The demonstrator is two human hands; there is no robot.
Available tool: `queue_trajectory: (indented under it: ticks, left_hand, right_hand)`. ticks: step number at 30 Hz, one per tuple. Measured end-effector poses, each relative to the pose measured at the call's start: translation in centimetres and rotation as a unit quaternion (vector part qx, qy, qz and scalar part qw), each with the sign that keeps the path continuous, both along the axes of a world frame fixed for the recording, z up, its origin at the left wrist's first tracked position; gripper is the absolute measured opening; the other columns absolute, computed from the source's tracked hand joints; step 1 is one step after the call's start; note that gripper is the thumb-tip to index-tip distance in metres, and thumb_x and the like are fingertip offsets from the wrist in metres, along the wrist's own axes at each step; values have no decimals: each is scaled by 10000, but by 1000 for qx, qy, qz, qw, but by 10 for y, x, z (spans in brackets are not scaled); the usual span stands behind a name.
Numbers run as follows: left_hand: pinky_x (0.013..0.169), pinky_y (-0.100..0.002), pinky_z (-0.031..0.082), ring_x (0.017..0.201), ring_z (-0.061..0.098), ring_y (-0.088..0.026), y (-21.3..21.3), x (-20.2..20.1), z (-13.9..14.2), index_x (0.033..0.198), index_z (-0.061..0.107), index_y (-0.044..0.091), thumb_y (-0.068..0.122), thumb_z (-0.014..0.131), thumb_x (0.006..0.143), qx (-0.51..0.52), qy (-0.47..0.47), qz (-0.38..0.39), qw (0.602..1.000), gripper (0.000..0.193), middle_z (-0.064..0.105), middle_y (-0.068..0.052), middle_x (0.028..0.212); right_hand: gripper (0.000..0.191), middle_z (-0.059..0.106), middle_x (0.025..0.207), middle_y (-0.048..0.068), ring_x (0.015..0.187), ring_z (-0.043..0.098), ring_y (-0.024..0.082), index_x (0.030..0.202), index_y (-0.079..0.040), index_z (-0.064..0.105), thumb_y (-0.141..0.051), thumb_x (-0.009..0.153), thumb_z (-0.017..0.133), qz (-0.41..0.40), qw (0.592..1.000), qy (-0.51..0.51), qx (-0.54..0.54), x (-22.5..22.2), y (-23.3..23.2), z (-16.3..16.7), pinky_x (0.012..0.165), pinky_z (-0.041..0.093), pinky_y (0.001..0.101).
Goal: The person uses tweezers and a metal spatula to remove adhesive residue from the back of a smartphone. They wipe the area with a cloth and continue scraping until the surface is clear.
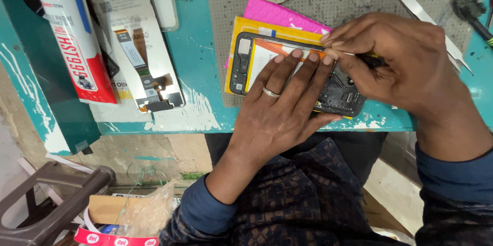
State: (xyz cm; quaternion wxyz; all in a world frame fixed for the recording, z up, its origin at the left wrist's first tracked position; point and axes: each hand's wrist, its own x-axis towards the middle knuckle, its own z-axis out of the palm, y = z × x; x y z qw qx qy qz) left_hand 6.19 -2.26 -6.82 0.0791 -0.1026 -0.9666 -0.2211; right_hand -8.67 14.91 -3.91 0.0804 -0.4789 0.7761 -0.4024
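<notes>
The opened phone (298, 74) lies flat at the bench's near edge, long axis running nine to three — light, stiff, its bared parts fragile, so we'd hold it by the frame. Our left hand (280, 107) presses flat on it, fingers spread. Our right hand (395, 61) pinches a thin tool (370, 60) at its upper edge. At ten o'clock, a glue tube (77, 45) — tweezers (426, 15) at two.
</notes>
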Motion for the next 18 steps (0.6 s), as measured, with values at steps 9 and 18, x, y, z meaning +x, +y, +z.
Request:
queue_trajectory:
  ticks: [9, 18]
  left_hand:
    - [1268, -459, 373, 1443, 490, -277, -1, -2, 1, 1547, 527, 77, 593, 675, 1028, 4, -5, -4, 1000, 746, 550, -94, 1471]
    - [1274, -452, 377, 1461, 485, -277, -2, 0, 1, 1542, 521, 70, 590, 664, 1049, -7, 3, -4, 1000, 730, 536, -102, 1515]
  right_hand:
    - [162, 717, 915, 211, 969, 758, 328, 898, 70, 629, 71, 856, 786, -3, 1000, -24, -12, -1, -5, 1, 840, 640, 401]
    - [157, 720, 946, 232, 980, 754, 336, 900, 86, 614, 97, 860, 766, 1, 1000, -16, -15, -2, -8, -3, 825, 637, 403]
